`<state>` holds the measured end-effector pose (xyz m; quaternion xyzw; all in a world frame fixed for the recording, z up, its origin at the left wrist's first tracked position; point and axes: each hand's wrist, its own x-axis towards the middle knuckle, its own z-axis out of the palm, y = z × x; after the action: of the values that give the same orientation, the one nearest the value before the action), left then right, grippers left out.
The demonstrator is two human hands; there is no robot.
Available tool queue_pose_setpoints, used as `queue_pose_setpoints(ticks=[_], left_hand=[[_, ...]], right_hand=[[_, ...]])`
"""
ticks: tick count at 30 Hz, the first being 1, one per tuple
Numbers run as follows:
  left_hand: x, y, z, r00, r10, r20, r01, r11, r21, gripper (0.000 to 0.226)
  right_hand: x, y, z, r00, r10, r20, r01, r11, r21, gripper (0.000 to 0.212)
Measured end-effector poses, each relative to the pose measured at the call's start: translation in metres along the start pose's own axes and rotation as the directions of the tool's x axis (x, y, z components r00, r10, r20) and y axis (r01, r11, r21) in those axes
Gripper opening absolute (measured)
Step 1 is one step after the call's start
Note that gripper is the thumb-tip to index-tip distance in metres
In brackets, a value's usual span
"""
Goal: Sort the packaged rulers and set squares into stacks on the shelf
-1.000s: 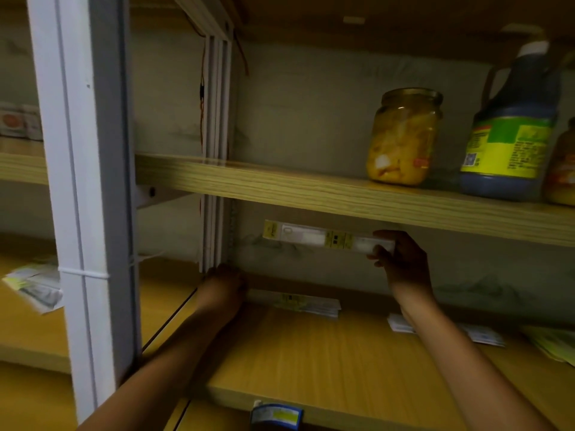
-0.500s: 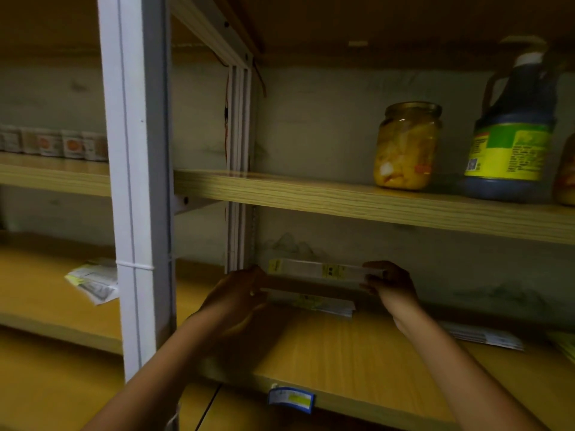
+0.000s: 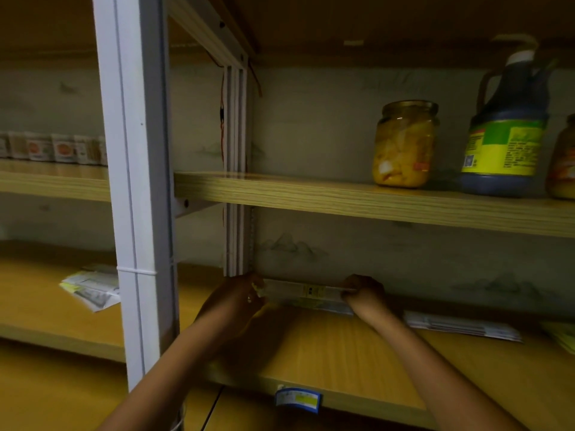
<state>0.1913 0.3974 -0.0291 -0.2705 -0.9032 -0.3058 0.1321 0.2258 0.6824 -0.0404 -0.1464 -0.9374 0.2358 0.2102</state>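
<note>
- Left hand (image 3: 236, 301) and right hand (image 3: 364, 295) each pinch an end of the packaged ruler (image 3: 303, 290).
- It lies level at frame centre, just above a stack (image 3: 317, 306) on the shelf (image 3: 342, 353).

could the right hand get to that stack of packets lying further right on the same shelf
Probably yes. The stack of packets lies flat just to the right of the right hand, with bare shelf board between them. But that hand's grip, like the left hand's, is on the packaged ruler, which must be released first.
</note>
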Motion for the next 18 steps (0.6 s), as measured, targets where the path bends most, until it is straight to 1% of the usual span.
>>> queue_pose_setpoints(ticks=[2,5,8,13,16,18], left_hand=[[0.001,0.0,0.0,1.0,0.014,-0.002,-0.014,1.0,-0.005,0.024],[0.004,0.0,0.0,1.0,0.023,0.009,-0.023,1.0,-0.007,0.024],[0.005,-0.003,0.003,1.0,0.028,0.005,-0.028,1.0,0.006,0.024],[0.007,-0.002,0.003,0.998,0.041,0.044,-0.041,0.999,-0.002,0.025],[0.001,0.008,0.003,0.997,0.045,0.058,-0.045,0.999,-0.002,0.028],[-0.007,0.016,0.004,0.994,0.051,0.092,-0.052,0.999,0.004,0.03]], right_hand=[[-0.001,0.0,0.002,0.999,-0.025,0.041,0.029,0.995,-0.091,0.022],[-0.001,0.003,0.006,0.997,-0.024,0.069,0.031,0.993,-0.113,0.022],[-0.001,0.002,0.007,0.997,-0.057,0.047,0.063,0.988,-0.139,0.032],[-0.012,-0.014,-0.01,0.988,-0.151,0.045,0.154,0.984,-0.086,0.026],[-0.033,-0.025,-0.021,0.976,-0.197,0.096,0.201,0.979,-0.031,0.025],[-0.051,-0.028,-0.027,0.972,-0.189,0.136,0.19,0.982,0.009,0.028]])
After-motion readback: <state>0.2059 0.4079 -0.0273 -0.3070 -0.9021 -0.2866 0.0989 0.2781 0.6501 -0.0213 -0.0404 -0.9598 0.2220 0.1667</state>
